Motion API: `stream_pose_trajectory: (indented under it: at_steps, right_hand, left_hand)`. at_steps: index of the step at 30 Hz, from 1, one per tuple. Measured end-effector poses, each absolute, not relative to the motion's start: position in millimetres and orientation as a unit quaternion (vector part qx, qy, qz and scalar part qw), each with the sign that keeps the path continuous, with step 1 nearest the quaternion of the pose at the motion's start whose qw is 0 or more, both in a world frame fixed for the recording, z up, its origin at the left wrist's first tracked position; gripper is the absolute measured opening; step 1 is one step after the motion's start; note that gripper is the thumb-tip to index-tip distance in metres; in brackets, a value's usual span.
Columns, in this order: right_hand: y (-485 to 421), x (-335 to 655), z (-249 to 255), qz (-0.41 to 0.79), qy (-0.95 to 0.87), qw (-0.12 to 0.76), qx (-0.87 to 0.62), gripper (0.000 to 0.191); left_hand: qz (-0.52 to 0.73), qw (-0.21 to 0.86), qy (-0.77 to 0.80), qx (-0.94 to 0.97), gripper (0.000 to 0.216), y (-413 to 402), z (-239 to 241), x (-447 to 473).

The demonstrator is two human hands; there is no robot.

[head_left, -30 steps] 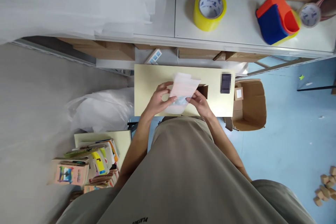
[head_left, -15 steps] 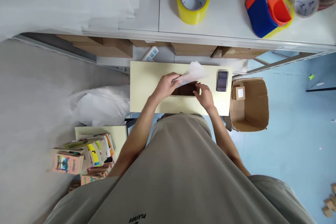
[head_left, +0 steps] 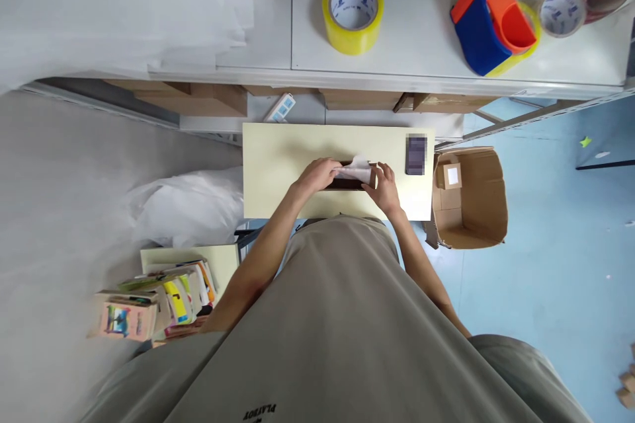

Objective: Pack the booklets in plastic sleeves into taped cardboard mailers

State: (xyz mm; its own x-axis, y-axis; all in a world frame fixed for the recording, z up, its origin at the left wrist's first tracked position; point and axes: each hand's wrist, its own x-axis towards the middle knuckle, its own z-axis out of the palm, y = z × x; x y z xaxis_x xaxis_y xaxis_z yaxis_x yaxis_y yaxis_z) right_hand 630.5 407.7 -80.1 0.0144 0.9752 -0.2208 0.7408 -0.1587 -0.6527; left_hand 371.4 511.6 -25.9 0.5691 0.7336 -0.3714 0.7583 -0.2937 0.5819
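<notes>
A small open cardboard box lies on the pale yellow table in front of me. A white, thin, sheet-like packet is partly inside it, with a crumpled end sticking up above the far side. My left hand is closed on the packet's left end, over the left part of the box. At the box's right end, my right hand grips the wall between thumb and fingers. What the packet holds, if anything, cannot be made out.
A dark phone-like object lies right on the table. Beside the table stands a large open carton with a small box inside. The shelf ahead carries yellow tape and a tape dispenser. Books are stacked at lower left.
My left hand has lowered the white packet from above the box into its opening. My right hand has stayed at the box's right end. The view has shifted slightly.
</notes>
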Motion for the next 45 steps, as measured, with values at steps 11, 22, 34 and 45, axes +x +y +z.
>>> stream_pose_trajectory:
  at_steps: [11, 22, 34, 45]
  right_hand:
    - [408.0, 629.8, -76.7, 0.323, -0.598, 0.2, -0.706, 0.065]
    - [399.3, 613.0, -63.1, 0.355, -0.553, 0.262, -0.707, 0.051]
    - [404.4, 613.4, -73.0, 0.366, -0.657, 0.136, -0.645, 0.029]
    - [411.6, 619.7, -90.3, 0.309, -0.576, 0.18, -0.736, 0.065]
  left_hand:
    - [-0.055, 0.378, 0.493, 0.782, 0.043, 488.2, -67.6, 391.9]
    - [0.178, 0.284, 0.654, 0.678, 0.056, 434.3, -55.7, 333.3]
    - [0.124, 0.413, 0.601, 0.673, 0.058, 433.0, -64.1, 345.5]
    - [0.135, 0.338, 0.634, 0.682, 0.029, 461.3, -71.5, 342.4]
